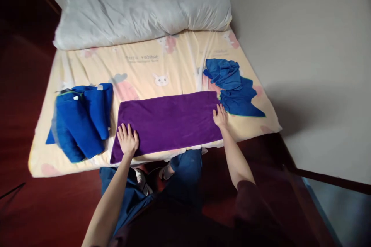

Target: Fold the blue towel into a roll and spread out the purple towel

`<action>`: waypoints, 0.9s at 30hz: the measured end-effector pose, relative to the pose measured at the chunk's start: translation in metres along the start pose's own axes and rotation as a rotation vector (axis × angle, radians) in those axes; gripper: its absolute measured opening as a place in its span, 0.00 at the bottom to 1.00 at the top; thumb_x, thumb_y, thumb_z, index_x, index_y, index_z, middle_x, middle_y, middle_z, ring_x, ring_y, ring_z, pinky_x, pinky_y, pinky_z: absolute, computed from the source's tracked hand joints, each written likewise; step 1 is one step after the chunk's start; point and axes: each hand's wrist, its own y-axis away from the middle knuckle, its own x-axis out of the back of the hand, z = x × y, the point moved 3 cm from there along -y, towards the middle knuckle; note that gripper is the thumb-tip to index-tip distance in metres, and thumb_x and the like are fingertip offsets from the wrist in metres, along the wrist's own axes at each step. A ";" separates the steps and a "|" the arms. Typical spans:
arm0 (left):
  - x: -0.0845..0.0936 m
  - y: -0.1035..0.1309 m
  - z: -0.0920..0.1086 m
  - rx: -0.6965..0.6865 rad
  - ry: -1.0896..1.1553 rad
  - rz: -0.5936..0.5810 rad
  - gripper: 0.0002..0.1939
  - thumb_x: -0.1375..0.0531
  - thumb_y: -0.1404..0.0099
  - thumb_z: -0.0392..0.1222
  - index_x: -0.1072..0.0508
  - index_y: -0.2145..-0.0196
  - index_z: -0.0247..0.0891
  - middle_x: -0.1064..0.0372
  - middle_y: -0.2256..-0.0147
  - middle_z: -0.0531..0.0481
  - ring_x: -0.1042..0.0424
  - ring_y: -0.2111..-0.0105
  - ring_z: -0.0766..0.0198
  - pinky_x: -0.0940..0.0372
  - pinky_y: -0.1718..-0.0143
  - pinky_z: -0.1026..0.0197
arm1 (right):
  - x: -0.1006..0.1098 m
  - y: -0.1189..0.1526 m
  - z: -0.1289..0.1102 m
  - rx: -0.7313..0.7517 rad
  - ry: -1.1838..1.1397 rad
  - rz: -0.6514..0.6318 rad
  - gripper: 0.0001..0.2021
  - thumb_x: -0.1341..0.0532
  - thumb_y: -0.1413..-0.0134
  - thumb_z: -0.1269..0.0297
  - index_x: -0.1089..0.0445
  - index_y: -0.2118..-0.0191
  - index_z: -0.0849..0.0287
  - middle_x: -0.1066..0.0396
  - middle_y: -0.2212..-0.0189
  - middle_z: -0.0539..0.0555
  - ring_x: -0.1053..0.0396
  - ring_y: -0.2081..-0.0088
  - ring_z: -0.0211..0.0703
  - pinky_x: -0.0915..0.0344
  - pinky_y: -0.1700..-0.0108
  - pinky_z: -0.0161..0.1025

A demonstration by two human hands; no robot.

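Standing at the foot of a bed (179,65) covered by a smooth cream sheet printed with cartoon animals, a person pressed both hands flat on a purple towel (169,121) that lay folded into a long band, its long axis running from 9 o'clock to 3 o'clock across the near edge. A plump, creased white pillow (142,4) filled the 12 o'clock end. A stack of folded blue towels (79,119), thick and plush, sat at 9 o'clock, just beside the band. A crumpled blue cloth (233,88) lay at 2 o'clock, touching the band's far corner. The left hand (127,139) rested palm down, fingers spread, on the left end; the right hand (220,117) lay flat on the right end, fingers loosely together. Each hand was nearest its own end.
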 end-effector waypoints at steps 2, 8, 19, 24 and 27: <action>-0.001 0.004 0.004 -0.001 -0.009 0.014 0.34 0.55 0.24 0.51 0.47 0.27 0.30 0.62 0.26 0.36 0.66 0.26 0.45 0.64 0.27 0.36 | 0.007 -0.031 0.023 -0.065 0.032 -0.024 0.30 0.57 0.29 0.56 0.46 0.27 0.62 0.52 0.26 0.61 0.56 0.25 0.54 0.50 0.28 0.58; 0.002 0.001 0.007 0.011 0.007 0.000 0.34 0.52 0.25 0.50 0.47 0.27 0.34 0.62 0.26 0.39 0.65 0.26 0.45 0.64 0.27 0.37 | 0.031 -0.108 0.070 -0.234 0.063 -0.083 0.32 0.53 0.32 0.59 0.46 0.28 0.67 0.55 0.26 0.66 0.55 0.26 0.60 0.48 0.29 0.58; 0.003 0.001 0.009 0.012 -0.020 -0.010 0.34 0.52 0.26 0.49 0.47 0.27 0.36 0.61 0.26 0.39 0.63 0.26 0.45 0.62 0.28 0.36 | 0.005 -0.041 -0.069 0.274 0.166 0.143 0.28 0.57 0.28 0.59 0.40 0.30 0.62 0.46 0.29 0.64 0.51 0.29 0.61 0.54 0.29 0.63; 0.005 0.001 0.012 0.003 -0.025 0.001 0.34 0.53 0.25 0.50 0.47 0.27 0.33 0.62 0.26 0.38 0.63 0.26 0.44 0.62 0.27 0.36 | -0.026 -0.023 -0.087 0.408 0.125 -0.051 0.30 0.56 0.27 0.51 0.51 0.25 0.57 0.58 0.24 0.56 0.62 0.25 0.53 0.63 0.26 0.59; 0.005 0.001 0.012 0.010 -0.011 -0.005 0.34 0.52 0.25 0.49 0.47 0.27 0.34 0.62 0.26 0.39 0.63 0.26 0.43 0.62 0.27 0.36 | -0.022 -0.049 -0.067 0.247 0.125 -0.041 0.31 0.56 0.27 0.51 0.52 0.25 0.60 0.60 0.24 0.59 0.63 0.24 0.54 0.65 0.26 0.59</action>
